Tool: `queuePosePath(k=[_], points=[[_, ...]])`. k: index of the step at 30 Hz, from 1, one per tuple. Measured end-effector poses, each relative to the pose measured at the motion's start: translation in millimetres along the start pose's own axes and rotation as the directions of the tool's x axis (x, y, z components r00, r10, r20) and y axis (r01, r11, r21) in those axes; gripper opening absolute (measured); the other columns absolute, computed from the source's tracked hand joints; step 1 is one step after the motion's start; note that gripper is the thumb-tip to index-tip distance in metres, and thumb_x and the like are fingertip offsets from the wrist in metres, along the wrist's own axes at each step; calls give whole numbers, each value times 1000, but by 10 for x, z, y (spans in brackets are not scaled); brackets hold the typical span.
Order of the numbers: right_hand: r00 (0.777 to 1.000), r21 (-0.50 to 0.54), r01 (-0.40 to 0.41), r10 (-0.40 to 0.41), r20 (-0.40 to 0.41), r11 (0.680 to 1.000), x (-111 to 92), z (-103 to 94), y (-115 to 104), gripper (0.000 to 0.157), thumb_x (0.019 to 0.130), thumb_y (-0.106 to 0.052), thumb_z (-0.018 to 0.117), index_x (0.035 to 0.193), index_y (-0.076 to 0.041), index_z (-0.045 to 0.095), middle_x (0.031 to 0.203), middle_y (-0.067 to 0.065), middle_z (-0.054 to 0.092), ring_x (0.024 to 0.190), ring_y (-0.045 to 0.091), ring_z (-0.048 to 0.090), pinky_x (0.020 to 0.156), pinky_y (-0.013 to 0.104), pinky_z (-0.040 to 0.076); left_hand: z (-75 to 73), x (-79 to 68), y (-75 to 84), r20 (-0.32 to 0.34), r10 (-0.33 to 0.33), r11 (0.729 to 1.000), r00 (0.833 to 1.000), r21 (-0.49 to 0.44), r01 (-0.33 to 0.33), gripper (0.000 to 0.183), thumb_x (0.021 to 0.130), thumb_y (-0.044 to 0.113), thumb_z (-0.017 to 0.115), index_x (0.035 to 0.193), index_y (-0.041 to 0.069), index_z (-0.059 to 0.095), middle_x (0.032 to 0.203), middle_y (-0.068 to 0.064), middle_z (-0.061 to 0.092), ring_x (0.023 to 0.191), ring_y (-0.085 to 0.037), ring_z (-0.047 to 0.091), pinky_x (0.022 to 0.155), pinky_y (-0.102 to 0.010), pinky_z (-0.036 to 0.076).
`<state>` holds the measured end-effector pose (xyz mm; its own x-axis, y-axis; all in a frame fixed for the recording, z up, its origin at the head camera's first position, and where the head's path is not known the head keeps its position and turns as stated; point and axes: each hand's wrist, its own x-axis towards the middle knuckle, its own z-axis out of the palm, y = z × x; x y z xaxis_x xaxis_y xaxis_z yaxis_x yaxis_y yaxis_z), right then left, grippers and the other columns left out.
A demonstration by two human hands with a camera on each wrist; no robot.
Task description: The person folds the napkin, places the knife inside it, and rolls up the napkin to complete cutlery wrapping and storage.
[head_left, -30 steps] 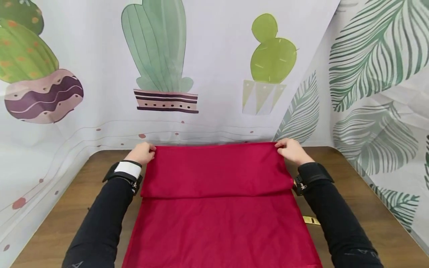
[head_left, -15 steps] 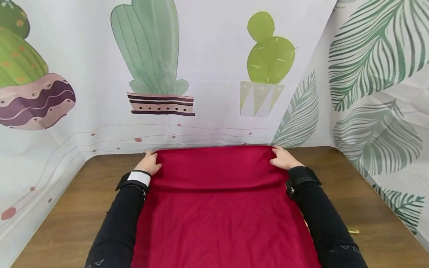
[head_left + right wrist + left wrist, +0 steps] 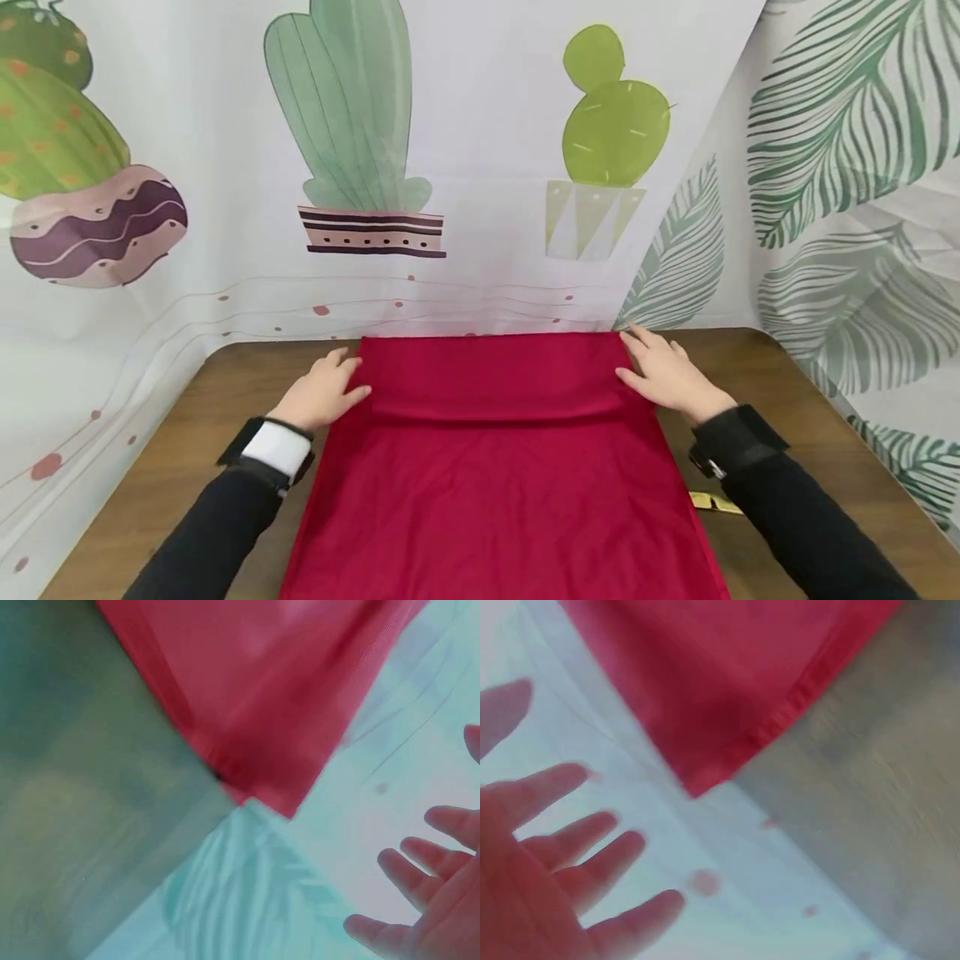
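Observation:
A red cloth [image 3: 502, 500] lies spread over the wooden table, its far edge reaching the back of the tabletop. A crosswise ridge runs over it a little way in from that edge. My left hand [image 3: 318, 396] hovers by the cloth's far left corner, fingers spread, holding nothing. At the far right corner my right hand [image 3: 667, 371] is likewise spread, with nothing between its fingers. Both wrist views show the hands apart from the cloth corners, the left hand [image 3: 562, 862] and the right hand [image 3: 435, 892] with fingers extended.
The brown wooden table [image 3: 172, 467] shows on both sides of the cloth. A gold-coloured strip [image 3: 716, 502] lies at the cloth's right side, partly covered by the right forearm. Behind the table hangs a white curtain [image 3: 487, 167] printed with cacti and leaves.
Both hands have let go of the cloth's far corners and moved outward, fingers spreading. The cloth's far part has come down onto the table.

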<state>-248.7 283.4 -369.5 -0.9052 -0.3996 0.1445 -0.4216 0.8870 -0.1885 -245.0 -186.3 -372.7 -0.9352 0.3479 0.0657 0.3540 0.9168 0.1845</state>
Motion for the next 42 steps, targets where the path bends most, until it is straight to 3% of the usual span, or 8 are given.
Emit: queuePosePath(k=[3,5,8,12,18,23,31,42], points=[[989,-97,123,-131,-72,988,-350,-71,-173,57,80,-26,61,123,8,44,128,26,39,115,38,36,88,61,24,-44,-364,177,-30,88,991,996,106,-85,50,78,30,65,111,-6,55,116,-27,46,103,-41,46,72,-51,44],[972,-139,211,-224,-78,967,-587,-69,-275,58,77,-29,65,120,7,49,123,24,44,111,36,41,87,58,28,-32,-600,271,-17,165,977,986,141,-161,50,74,32,68,106,-5,58,111,-24,50,98,-38,50,68,-48,46],[948,-164,305,-315,-36,938,-887,-30,-400,60,72,-34,69,116,4,53,118,22,50,105,36,47,83,54,35,13,-898,382,42,248,961,968,117,-251,50,70,33,71,103,-3,60,108,-20,53,94,-34,53,67,-44,48],[945,-123,325,-318,73,938,-1154,42,-493,59,69,-37,71,112,0,57,116,21,51,101,36,50,78,51,40,105,-1149,435,117,289,954,950,47,-296,48,67,29,74,102,-2,61,103,-16,55,89,-30,56,68,-37,49],[949,-91,296,-282,144,951,-1370,135,-493,53,67,-36,72,107,-4,61,111,19,54,95,33,54,70,47,45,240,-1316,404,176,260,962,949,32,-269,49,64,29,76,102,0,63,107,-17,57,92,-30,57,67,-37,49],[937,-75,331,-318,146,941,-1482,229,-489,47,67,-35,73,101,-5,63,102,15,57,89,32,56,69,47,44,298,-1426,394,223,227,971,948,23,-238,52,63,26,78,105,-1,63,112,-18,56,97,-32,56,69,-37,49],[904,-139,427,-418,90,893,-1597,328,-497,43,59,-23,78,95,-3,63,91,14,59,78,28,59,65,37,48,300,-1552,394,190,249,966,950,18,-257,53,63,25,78,106,-2,62,113,-19,56,102,-33,53,74,-39,48],[919,-132,369,-341,196,920,-1835,257,-591,50,59,-29,78,100,-6,63,95,10,57,78,25,59,57,37,44,330,-1826,472,185,294,953,938,18,-302,53,63,25,77,106,-2,62,112,-18,56,103,-32,53,76,-37,47]])
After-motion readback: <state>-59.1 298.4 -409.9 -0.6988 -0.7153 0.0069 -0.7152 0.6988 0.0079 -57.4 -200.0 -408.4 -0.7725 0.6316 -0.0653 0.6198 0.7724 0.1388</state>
